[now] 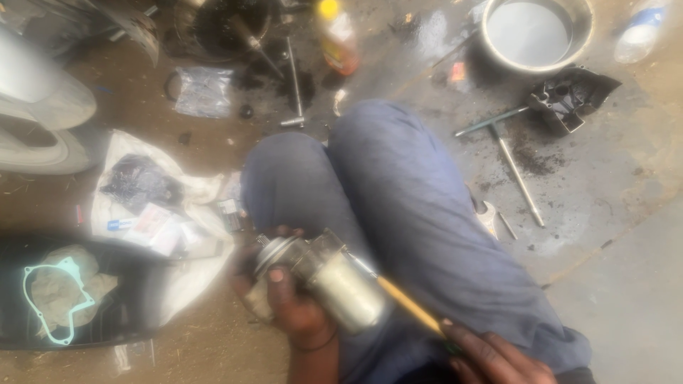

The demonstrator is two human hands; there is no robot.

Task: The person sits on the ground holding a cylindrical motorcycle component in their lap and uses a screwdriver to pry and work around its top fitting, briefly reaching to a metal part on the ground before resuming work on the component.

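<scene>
Left hand (284,299) clamped round small metal motor (334,281); looked heavy, rigid, greasy. Right hand (491,359) pinched yellow brush (409,306) by handle.

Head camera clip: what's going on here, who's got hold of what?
A person sits on a stained concrete floor, knees up in blue trousers. The left hand grips a grimy silver cylindrical motor-like part. The right hand holds a thin yellow-handled tool, perhaps a brush, its tip at the part. Around lie a long metal T-handle wrench, a round steel bowl, a yellow-capped bottle and a pale green gasket.
</scene>
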